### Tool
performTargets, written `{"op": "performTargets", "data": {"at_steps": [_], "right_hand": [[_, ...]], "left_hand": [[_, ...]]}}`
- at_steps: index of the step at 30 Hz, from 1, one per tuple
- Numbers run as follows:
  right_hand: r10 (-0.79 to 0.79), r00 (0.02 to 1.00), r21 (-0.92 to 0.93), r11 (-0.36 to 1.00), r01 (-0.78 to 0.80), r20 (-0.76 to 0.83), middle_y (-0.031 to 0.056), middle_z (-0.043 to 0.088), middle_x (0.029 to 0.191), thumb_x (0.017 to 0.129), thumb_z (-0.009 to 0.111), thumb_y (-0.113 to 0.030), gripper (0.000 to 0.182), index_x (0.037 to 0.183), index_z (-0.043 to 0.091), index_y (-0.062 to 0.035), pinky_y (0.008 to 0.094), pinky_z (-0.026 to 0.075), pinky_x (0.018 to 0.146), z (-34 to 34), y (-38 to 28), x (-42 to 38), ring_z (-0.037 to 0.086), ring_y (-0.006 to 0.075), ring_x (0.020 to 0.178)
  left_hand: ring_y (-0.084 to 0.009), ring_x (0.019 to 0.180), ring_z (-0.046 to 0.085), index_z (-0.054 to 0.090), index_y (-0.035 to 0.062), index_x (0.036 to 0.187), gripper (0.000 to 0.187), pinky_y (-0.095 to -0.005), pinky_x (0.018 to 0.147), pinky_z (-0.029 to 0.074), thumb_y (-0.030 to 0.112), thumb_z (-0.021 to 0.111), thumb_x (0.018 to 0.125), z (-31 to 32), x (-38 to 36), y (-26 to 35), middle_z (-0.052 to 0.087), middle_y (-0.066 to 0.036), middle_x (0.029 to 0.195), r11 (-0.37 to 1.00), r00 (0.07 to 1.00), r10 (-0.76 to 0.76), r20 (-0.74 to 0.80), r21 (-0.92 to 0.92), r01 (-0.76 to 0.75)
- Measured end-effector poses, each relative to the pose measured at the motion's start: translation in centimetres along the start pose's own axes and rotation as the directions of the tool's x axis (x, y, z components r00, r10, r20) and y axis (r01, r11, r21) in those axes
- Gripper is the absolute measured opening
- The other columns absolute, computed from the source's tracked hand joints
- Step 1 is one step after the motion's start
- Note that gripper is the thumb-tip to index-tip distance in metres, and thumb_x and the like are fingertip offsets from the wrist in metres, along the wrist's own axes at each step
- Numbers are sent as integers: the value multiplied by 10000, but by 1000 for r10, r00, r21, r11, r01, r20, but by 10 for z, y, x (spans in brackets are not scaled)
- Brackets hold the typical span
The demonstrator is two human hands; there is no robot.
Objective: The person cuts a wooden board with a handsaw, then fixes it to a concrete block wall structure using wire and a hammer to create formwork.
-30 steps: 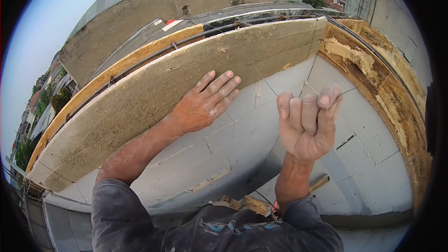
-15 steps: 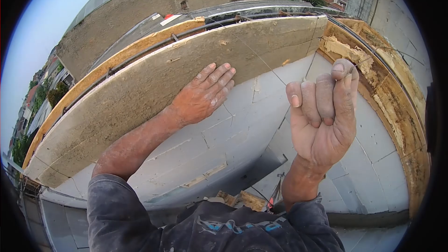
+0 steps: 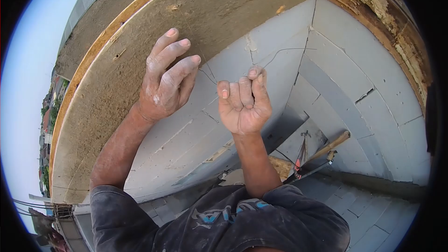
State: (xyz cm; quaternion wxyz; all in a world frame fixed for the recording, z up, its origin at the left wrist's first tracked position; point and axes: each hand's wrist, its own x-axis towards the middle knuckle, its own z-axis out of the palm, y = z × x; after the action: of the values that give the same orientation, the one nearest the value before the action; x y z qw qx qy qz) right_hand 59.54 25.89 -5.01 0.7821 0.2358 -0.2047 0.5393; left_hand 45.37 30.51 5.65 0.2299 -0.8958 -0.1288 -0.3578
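My left hand (image 3: 168,77) is raised in front of the grey-brown board (image 3: 112,74), its fingers apart and slightly bent, with nothing seen between them. To its right, my right hand (image 3: 245,102) has its palm toward me and its fingers curled, pinched on a thin wire (image 3: 280,52). The wire's bent free end sticks out to the upper right of that hand. On the other side, thin strands run from near the curled fingers up along the board's face. Both hands are dusty with pale powder.
A pale block wall (image 3: 354,79) lies below and behind the hands. Rough timber (image 3: 373,7) edges the upper right. Lower down are a wooden handle (image 3: 333,144) and a red-marked tool (image 3: 297,163). Rods (image 3: 35,207) and rooftops show at the left.
My left hand has come off the board and moved left, its fingers spreading. My right hand has moved left and down, closer to it, with the wire. The view has tilted downward.
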Motion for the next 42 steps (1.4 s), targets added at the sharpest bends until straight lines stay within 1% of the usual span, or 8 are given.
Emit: {"op": "performTargets", "data": {"at_steps": [9, 14, 17, 21, 24, 30, 35, 42], "right_hand": [[80, 989, 201, 978, -54, -125, -67, 285, 555, 1076, 383, -252, 234, 1106, 563, -105, 376, 480, 783, -32, 14, 13, 326, 90, 477], [44, 877, -239, 955, -178, -478, 3, 544, 657, 1058, 455, -268, 275, 1154, 560, -33, 425, 510, 896, -12, -1, 19, 614, 186, 687], [-27, 885, -692, 635, -344, -465, 83, 657, 792, 1023, 532, -303, 344, 1170, 596, 1, 407, 532, 867, -23, -9, 8, 682, 211, 817], [472, 676, -727, 103, -679, -565, 126, 709, 890, 969, 618, -291, 347, 1126, 660, 15, 343, 551, 744, -1, -25, 9, 704, 252, 811], [287, 913, -955, -153, -255, -290, 124, 685, 804, 939, 603, -169, 200, 1002, 680, 4, 361, 557, 706, 3, -11, 7, 699, 248, 732], [276, 960, -836, -517, 181, 37, 64, 665, 929, 857, 672, -145, 107, 941, 697, -84, 412, 532, 789, 4, -10, 14, 677, 223, 839], [101, 884, -755, -481, 446, 457, 26, 659, 967, 847, 686, -147, 77, 921, 696, -131, 437, 418, 913, -29, -8, 32, 607, 167, 794], [30, 937, -873, -354, 337, 349, -8, 660, 785, 892, 673, -162, 92, 978, 677, -129, 362, 407, 802, -36, 5, 22, 620, 159, 778]], "left_hand": [[-302, 1340, 467, 727, 104, 1063, 272, -388, 1094, 490, 83, 736, 792, 1, 3, 2, 644, -36, 1235, 988, 954, -40, 296, 157, -7], [-312, 1326, 476, 723, 83, 1036, 240, -396, 1097, 491, 74, 720, 797, 6, 1, 3, 660, -44, 1155, 959, 944, -74, 323, 283, -22], [-306, 1310, 488, 720, 83, 1034, 232, -396, 1087, 493, 92, 714, 801, 7, 1, 4, 664, -40, 1130, 946, 943, -80, 322, 323, -30], [-281, 1299, 500, 718, 98, 1043, 238, -396, 1055, 494, 131, 705, 808, 5, 1, 3, 663, -30, 1115, 920, 928, -80, 365, 386, -72], [-247, 1271, 522, 720, 111, 1044, 241, -378, 989, 490, 172, 694, 812, 5, 1, 1, 660, -17, 1120, 914, 925, -53, 376, 391, -107], [-199, 1222, 556, 701, 153, 1126, 362, -340, 934, 451, 122, 761, 770, 1, 2, 4, 652, 14, 1084, 920, 884, -80, 461, 376, -113], [-192, 1207, 572, 700, 146, 1120, 338, -348, 912, 450, 98, 755, 791, 2, 1, 2, 648, 11, 1079, 927, 883, -53, 466, 353, -130], [-189, 1216, 571, 695, 139, 1106, 326, -346, 924, 458, 103, 785, 795, 2, 1, 4, 648, 8, 1094, 925, 876, -71, 478, 360, -121]]}}
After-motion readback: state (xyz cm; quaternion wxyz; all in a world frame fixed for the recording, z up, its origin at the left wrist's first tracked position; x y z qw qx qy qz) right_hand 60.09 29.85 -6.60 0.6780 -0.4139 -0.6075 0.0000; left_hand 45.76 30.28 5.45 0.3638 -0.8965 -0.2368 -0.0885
